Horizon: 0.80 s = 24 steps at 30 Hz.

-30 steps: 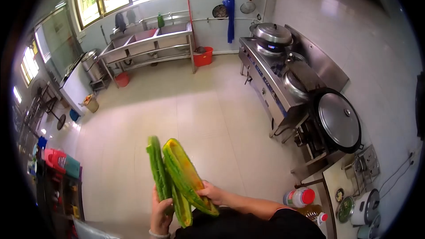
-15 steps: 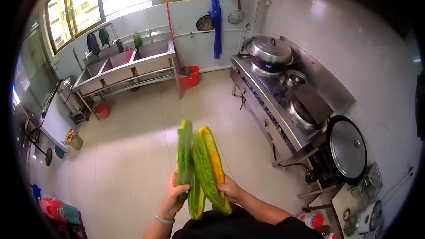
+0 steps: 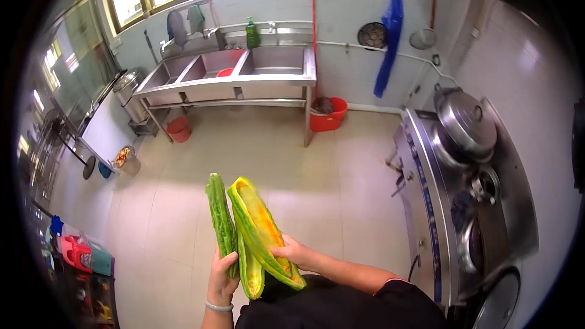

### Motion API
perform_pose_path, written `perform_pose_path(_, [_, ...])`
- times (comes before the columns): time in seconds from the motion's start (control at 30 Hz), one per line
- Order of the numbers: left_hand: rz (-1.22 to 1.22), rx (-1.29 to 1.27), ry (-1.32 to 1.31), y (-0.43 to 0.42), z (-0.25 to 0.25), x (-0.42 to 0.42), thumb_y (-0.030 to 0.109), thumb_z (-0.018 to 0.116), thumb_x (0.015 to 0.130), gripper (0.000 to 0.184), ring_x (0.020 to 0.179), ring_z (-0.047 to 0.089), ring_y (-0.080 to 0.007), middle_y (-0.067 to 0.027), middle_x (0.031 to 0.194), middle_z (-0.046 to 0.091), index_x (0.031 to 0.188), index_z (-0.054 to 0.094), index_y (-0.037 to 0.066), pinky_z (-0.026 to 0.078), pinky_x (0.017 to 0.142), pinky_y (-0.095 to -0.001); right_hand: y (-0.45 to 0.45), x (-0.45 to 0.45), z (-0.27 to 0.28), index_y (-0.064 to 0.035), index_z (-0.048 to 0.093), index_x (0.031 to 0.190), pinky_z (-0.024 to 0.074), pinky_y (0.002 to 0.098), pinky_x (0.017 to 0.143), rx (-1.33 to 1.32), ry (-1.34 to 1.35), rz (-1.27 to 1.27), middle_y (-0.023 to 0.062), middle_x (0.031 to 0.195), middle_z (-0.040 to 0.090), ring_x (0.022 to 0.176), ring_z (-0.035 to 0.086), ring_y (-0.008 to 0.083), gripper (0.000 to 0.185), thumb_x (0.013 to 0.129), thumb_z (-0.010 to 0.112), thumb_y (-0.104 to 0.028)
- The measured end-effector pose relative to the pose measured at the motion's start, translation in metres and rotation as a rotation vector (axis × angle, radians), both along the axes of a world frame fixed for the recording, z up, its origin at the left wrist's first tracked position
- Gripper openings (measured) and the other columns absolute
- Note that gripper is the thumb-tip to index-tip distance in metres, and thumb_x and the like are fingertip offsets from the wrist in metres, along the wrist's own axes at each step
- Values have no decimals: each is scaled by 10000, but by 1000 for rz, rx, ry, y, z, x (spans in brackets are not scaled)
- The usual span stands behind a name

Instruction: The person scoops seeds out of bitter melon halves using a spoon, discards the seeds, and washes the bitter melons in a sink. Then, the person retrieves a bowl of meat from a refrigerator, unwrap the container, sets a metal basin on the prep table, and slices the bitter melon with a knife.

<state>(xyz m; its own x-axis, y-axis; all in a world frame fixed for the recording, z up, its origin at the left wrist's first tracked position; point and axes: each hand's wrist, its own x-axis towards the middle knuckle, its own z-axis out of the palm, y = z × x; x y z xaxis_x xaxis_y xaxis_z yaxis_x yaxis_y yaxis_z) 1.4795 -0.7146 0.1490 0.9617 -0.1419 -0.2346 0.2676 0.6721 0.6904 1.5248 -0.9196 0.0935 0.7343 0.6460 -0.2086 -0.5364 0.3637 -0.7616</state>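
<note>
My left hand (image 3: 222, 275), with a pale bracelet at the wrist, is closed around a green bitter melon piece (image 3: 220, 216) standing nearly upright, its bumpy skin outward. My right hand (image 3: 298, 252) grips a wider bitter melon half (image 3: 258, 222), hollowed out, with yellow and orange showing inside. Between them a third hollowed piece (image 3: 250, 275) hangs lower, partly covered by the wide half. It touches the other two; which hand bears it I cannot tell. All are held in front of my body, above the tiled floor.
Ahead stands a steel three-basin sink (image 3: 219, 85), with a red bucket (image 3: 329, 117) by its right leg and a smaller red bucket (image 3: 179, 129) below. On the right is a steel stove (image 3: 426, 207) bearing a lidded pot (image 3: 466, 123). A bin of scraps (image 3: 128, 163) stands left.
My view has turned right-to-left, so the sink and stove now sit further right in the picture. The bitter melon pieces stay in both hands, tilted more to the left.
</note>
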Motion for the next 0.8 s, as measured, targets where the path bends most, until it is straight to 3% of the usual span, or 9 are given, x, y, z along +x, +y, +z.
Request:
perform_pose_path(0.1, [1, -47, 26, 12, -37, 103, 60, 620, 832, 615, 1171, 542, -267, -138, 1285, 515, 1379, 341, 44, 467, 989, -397, 11, 94, -13, -31, 328, 1412, 438, 330, 975, -10, -80, -51, 90, 1287, 520, 1125, 537, 165, 597, 882, 592, -102])
perform_pose_path(0.27, [-72, -28, -41, 8, -28, 302, 39, 592, 855, 612, 1190, 531, -266, -146, 1323, 492, 1402, 318, 41, 460, 997, -393, -2, 272, -7, -27, 360, 1389, 441, 339, 972, -46, -37, -173, 97, 1259, 542, 1116, 546, 181, 570, 872, 592, -83])
perform_pose_path(0.33, [-177, -20, -37, -6, -13, 377, 32, 579, 869, 608, 1198, 524, -260, -147, 1334, 480, 1410, 302, 42, 453, 1004, -393, -13, 333, 1, -13, 414, 1343, 468, 340, 936, -69, -33, -234, 96, 1204, 578, 1066, 577, 186, 500, 876, 580, -82])
perform_pose_path(0.43, [-295, 53, 70, -28, 2, 480, 90, 619, 872, 641, 1197, 506, -206, -85, 1308, 495, 1426, 296, 88, 440, 989, -379, -38, 414, 19, 8, 516, 1200, 539, 326, 763, -102, 14, -371, 101, 1043, 644, 863, 647, 190, 336, 886, 570, -100])
perform_pose_path(0.57, [-437, 133, 93, -69, -17, 634, 183, 651, 869, 613, 1178, 500, -169, -40, 1288, 506, 1397, 344, 121, 436, 966, -368, -74, 545, -3, 13, 522, 1191, 547, 334, 719, -77, 103, -534, 110, 1015, 642, 832, 651, 195, 323, 892, 567, -104])
perform_pose_path(0.73, [-440, 190, 133, -117, -49, 800, 203, 656, 870, 515, 1122, 549, -162, -36, 1229, 555, 1321, 431, 97, 491, 907, -366, -121, 716, -31, 23, 529, 1185, 546, 334, 709, -45, 180, -507, 119, 1009, 644, 828, 655, 200, 302, 905, 541, -90])
perform_pose_path(0.8, [-427, 132, 140, -126, -54, 866, 205, 652, 873, 444, 1044, 608, -176, -51, 1156, 603, 1264, 486, 73, 544, 838, -369, -132, 786, -41, 41, 533, 1193, 551, 347, 764, -129, 200, -445, 135, 1029, 646, 862, 662, 238, 333, 885, 517, -86])
